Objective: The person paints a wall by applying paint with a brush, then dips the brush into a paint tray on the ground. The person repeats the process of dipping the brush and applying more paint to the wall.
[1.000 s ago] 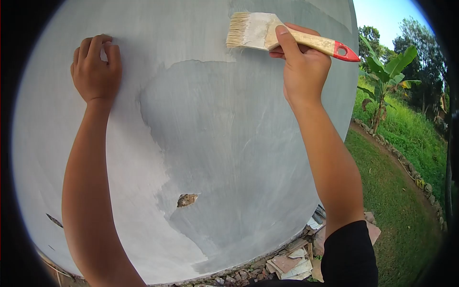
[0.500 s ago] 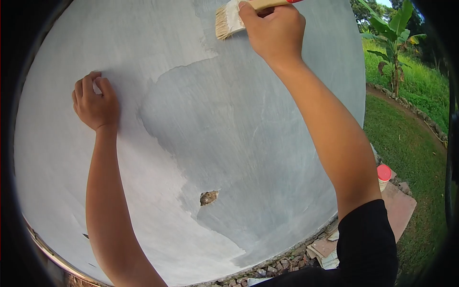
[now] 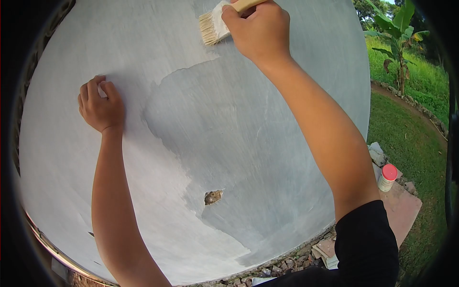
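My right hand (image 3: 262,31) is closed round the pale wooden handle of a wide paintbrush (image 3: 220,24). The brush's light bristles lie against a wall (image 3: 201,115) near the top of the view. Its ferrule is smeared white. To the left, my left hand (image 3: 102,104) rests on the paler part of the wall, fingers loosely curled and nothing visible in them. A darker grey patch with an irregular edge spreads across the wall's middle and right. Low in that patch is a small chipped hole (image 3: 213,197) showing rough brown material.
Broken stones (image 3: 291,263) and tile pieces line the wall's foot. At the right, a tub with a red lid (image 3: 389,172) stands by a pinkish slab (image 3: 401,208). Grass (image 3: 406,138) and a banana plant (image 3: 398,43) lie beyond the wall's right edge.
My right hand and the paintbrush have moved left and slightly down along the wall. My left hand stays against the wall while the whole view shifts slightly.
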Action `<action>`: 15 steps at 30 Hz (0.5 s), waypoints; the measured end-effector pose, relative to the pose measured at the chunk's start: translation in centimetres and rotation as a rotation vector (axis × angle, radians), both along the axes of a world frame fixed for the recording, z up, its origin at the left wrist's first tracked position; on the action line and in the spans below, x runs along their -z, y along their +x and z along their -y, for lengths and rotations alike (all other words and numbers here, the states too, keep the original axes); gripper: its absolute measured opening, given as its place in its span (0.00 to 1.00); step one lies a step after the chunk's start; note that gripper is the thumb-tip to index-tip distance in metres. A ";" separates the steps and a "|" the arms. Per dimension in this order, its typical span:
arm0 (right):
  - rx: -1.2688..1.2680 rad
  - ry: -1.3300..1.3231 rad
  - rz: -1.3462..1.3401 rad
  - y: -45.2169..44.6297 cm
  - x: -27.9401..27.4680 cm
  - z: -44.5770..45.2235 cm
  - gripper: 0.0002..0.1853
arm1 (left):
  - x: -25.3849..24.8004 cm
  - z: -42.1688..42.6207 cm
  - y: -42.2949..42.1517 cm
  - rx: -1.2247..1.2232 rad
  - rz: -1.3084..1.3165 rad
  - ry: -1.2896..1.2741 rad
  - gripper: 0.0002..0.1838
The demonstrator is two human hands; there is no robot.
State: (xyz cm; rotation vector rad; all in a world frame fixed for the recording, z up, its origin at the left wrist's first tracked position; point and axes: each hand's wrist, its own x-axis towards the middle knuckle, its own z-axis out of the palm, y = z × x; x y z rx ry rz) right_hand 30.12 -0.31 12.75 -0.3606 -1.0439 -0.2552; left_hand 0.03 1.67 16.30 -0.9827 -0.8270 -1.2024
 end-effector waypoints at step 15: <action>0.219 0.329 0.192 1.2 2.2 -0.5 0.07 | 0.1 0.1 0.2 -0.020 0.016 0.015 0.08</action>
